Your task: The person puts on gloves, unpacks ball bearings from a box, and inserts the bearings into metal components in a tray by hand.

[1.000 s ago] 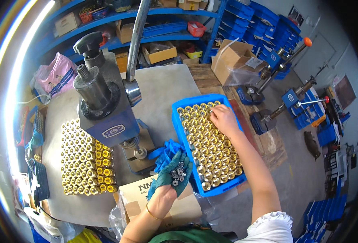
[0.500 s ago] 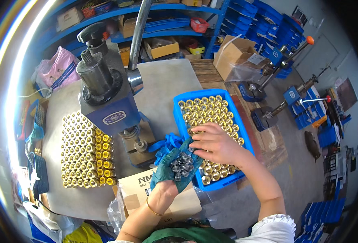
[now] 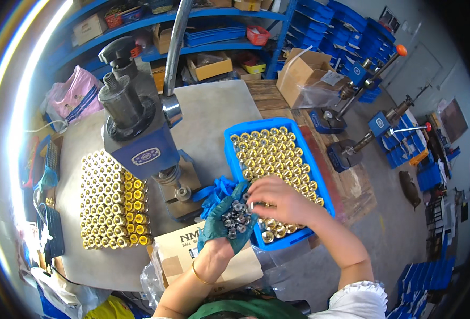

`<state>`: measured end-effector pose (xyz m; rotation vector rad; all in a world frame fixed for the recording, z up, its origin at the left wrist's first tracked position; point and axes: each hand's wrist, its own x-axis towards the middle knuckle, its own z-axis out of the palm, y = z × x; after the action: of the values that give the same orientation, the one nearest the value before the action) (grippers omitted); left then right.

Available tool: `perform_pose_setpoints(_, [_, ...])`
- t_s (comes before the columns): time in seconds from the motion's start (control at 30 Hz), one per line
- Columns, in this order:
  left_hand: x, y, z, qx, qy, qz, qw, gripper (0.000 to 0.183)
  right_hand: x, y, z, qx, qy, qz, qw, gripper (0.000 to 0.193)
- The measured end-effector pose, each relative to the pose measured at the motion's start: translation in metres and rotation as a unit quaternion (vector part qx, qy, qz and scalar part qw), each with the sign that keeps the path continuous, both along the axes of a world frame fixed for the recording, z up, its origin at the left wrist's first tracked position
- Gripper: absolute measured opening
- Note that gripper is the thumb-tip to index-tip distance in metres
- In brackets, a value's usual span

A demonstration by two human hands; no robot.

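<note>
Rings (image 3: 236, 219) lie in the cupped left hand (image 3: 214, 225), gold cylinders (image 3: 271, 158) in the blue tray (image 3: 313, 165); can't tell what the right fingers (image 3: 265, 190) hold.

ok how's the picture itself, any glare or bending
Head view: a light strip glares at far left; head view: fisheye distortion bows the left edge of the worktable, and the corners go black; head view: metal parts in the left hand glint, their fine detail too small to tell.
</note>
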<state>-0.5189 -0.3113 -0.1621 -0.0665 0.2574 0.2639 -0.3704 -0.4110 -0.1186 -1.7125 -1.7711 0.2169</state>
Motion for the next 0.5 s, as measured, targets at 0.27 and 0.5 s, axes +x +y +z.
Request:
perform_pose_setpoints(0.27, [0.002,0.001,0.0,-0.015,0.019,-0.012,1.0,0.039,0.147,0.018,-0.061,-0.001,-0.11,-0.363,0.925,0.018])
perform_pose_setpoints(0.5, [-0.002,0.006,0.002,-0.005,0.011,-0.003,1.0,0.041,0.148,0.014,-0.076,-0.069,-0.173,-0.34,0.922,0.017])
